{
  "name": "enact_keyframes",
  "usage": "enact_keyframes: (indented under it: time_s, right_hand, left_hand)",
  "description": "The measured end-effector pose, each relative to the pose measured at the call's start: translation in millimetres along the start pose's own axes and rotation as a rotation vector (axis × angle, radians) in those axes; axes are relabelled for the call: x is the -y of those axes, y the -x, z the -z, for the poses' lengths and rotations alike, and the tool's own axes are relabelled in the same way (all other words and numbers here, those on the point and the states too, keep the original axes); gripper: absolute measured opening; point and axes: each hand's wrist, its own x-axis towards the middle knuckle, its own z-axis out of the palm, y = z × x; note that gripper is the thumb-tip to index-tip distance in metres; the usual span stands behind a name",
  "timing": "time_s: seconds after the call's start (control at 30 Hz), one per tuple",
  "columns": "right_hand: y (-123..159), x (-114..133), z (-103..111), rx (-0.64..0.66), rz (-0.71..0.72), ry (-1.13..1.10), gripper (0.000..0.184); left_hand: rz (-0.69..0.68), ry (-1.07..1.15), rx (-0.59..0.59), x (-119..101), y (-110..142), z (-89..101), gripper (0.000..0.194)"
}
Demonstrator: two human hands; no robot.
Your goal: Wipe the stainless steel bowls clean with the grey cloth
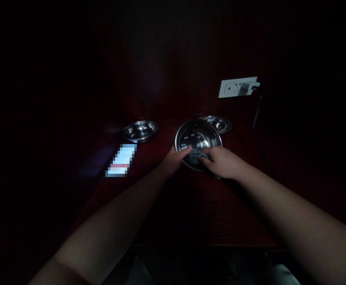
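A shiny steel bowl [197, 136] is tilted toward me above the dark red table [220, 209]. My left hand [175, 159] grips its near left rim, thumb over the edge. My right hand [220, 161] is closed on a small grey cloth [196, 152] pressed against the bowl's inner near wall. The scene is very dim.
A second steel bowl [140, 131] rests on the table to the left. Another steel dish [219, 123] lies behind the held bowl. A pale blurred card or packet [122, 160] lies at the left. A white wall socket [238, 87] holds a plug with a dark cable [255, 118].
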Motion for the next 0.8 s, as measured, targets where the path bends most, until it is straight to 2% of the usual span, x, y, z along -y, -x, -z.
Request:
enact_keyframes:
  time_s: [0.37, 0.8]
  right_hand:
    - [-0.2, -1.0, -2.4, -0.009, 0.05, -0.058, 0.023]
    - [2.2, 1.2, -1.8, 0.035, 0.161, -0.121, 0.022]
  left_hand:
    - [0.013, 0.055, -0.002, -4.5, 2.6, -2.7, 0.047]
    - [-0.031, -0.092, -0.056, -5.5, 4.8, -4.7, 0.045]
